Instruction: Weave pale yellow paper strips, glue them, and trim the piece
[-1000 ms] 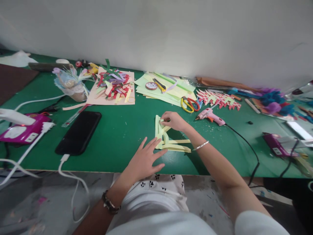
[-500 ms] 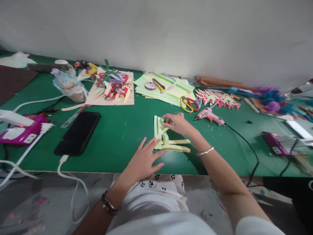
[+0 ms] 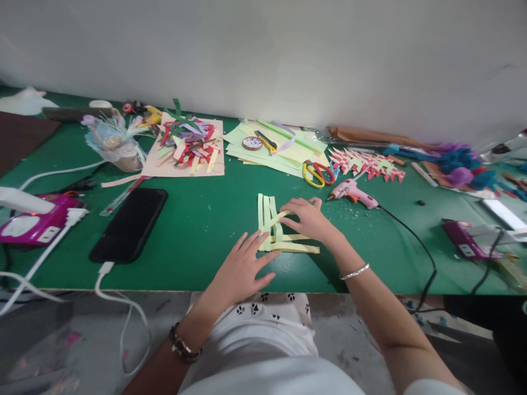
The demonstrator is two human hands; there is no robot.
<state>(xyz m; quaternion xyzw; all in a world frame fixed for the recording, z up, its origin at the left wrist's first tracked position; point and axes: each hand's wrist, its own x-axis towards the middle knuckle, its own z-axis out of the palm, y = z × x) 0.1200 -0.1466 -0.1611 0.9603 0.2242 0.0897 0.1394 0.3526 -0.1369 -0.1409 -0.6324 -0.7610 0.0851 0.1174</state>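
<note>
Pale green and yellow paper strips [image 3: 267,211] lie crossed over one another near the front of the green table. My left hand [image 3: 244,267] rests with fingers spread, its fingertips pressing on the lower left corner of the strips. Between thumb and fingers, my right hand [image 3: 302,219] pinches a yellow paper strip [image 3: 279,218] that slants up to the right from the crossed part. Two more yellow strips [image 3: 302,248] stretch rightward below it.
Scissors [image 3: 315,174] and a pink glue gun [image 3: 354,193] lie behind and right. Coloured paper scraps [image 3: 193,142] cover a pink sheet. Green paper sheets [image 3: 242,148] bear a cutter [image 3: 265,141]. A phone [image 3: 129,225] charges at left. A red-and-white woven paper piece [image 3: 366,163] lies farther back.
My right hand has moved right and slightly down from the upright green strips to the slanted yellow strip, which it now lifts. My left hand has stayed in place.
</note>
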